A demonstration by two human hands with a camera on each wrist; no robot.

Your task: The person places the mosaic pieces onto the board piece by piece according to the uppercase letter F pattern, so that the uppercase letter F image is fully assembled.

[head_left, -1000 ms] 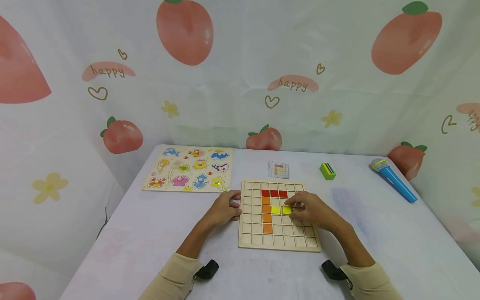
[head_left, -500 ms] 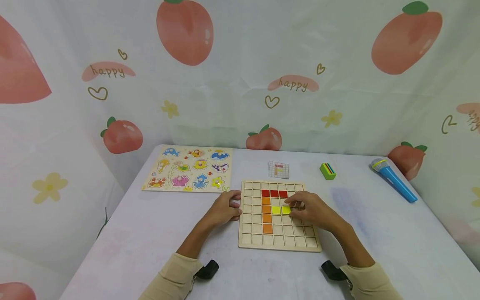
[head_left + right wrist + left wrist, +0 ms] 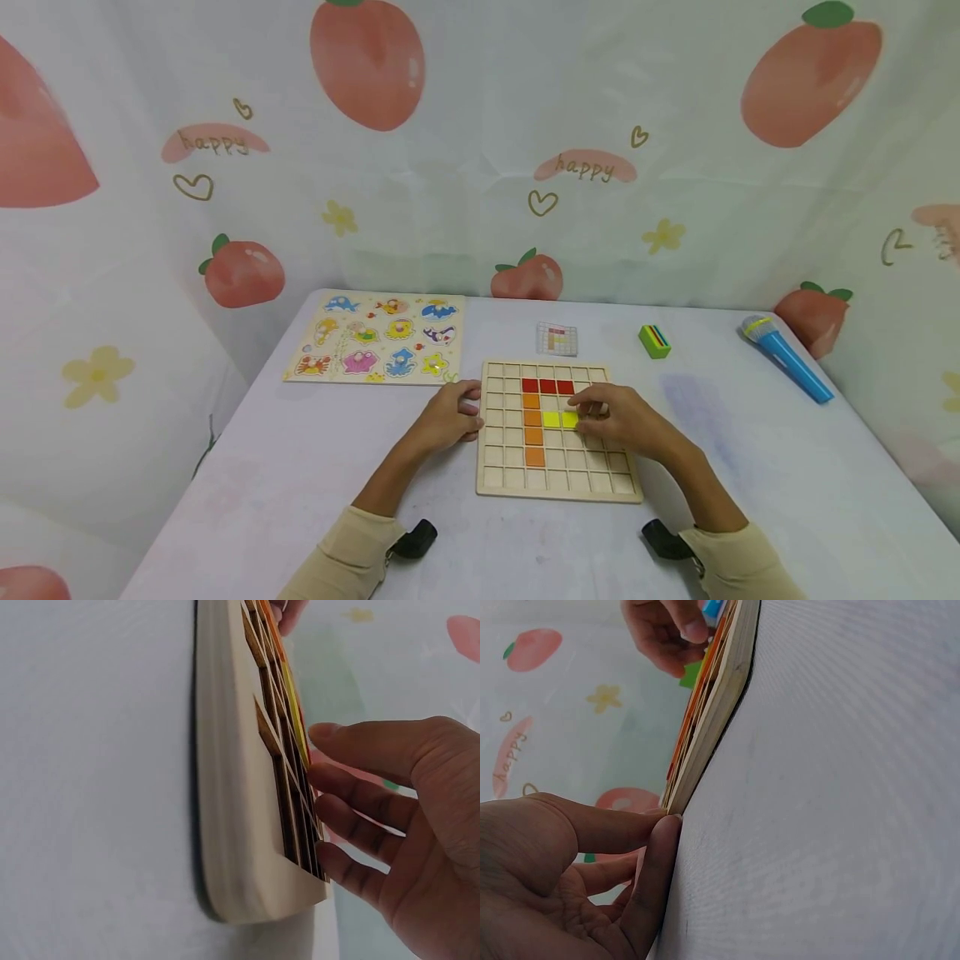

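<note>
Grid board point(image 3: 558, 479) pale matt wood; table cover point(image 3: 300, 467) smooth cloth.

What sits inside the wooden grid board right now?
The grid board holds three red tiles in a row, four orange tiles in a column, and two yellow tiles. The right hand covers several cells, so these can't be checked.

Both forearms wear beige long sleeves point(image 3: 352, 550), pushed back from the wrists. A small black device point(image 3: 415, 538) sits strapped at each cuff. The hands are bare.
</note>
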